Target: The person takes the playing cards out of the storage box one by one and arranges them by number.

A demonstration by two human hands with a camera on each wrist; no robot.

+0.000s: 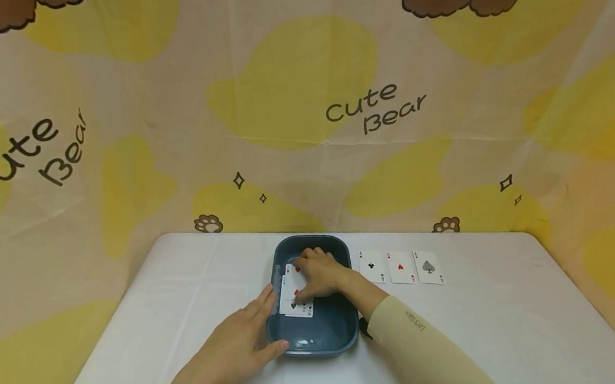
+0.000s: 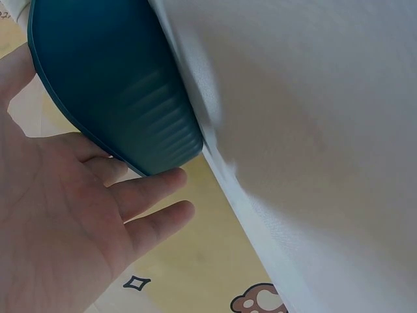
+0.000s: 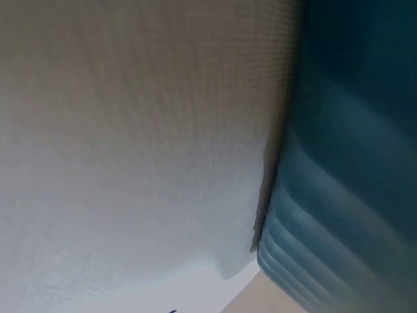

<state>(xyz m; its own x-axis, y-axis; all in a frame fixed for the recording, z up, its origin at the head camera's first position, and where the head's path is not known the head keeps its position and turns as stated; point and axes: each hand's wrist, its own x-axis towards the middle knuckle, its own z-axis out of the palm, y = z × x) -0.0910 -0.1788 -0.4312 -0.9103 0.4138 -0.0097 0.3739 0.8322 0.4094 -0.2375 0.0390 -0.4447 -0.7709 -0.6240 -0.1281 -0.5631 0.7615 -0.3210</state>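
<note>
A dark blue rectangular tray [image 1: 330, 330] stands on the white table, with playing cards overlapping on its left side. On top is a red-suited playing card [image 1: 290, 283]; a black-suited two [image 1: 289, 308] shows below it. My right hand [image 1: 321, 272] reaches over the tray's right rim, pinching the red card between a finger at its far end and the thumb nearer me. My left hand [image 1: 240, 339] rests against the tray's left side, fingers extended, thumb at the near left corner. In the left wrist view, its fingers [image 2: 153, 192] lie along the ribbed tray wall [image 2: 111, 78].
Three aces lie face up in a row right of the tray: clubs [image 1: 371, 272], hearts [image 1: 400, 273] and spades [image 1: 428, 271]. A printed cloth [image 1: 306, 174] hangs behind the table's far edge. The tray's ribbed outer wall [image 3: 345, 195] fills the right wrist view's right side.
</note>
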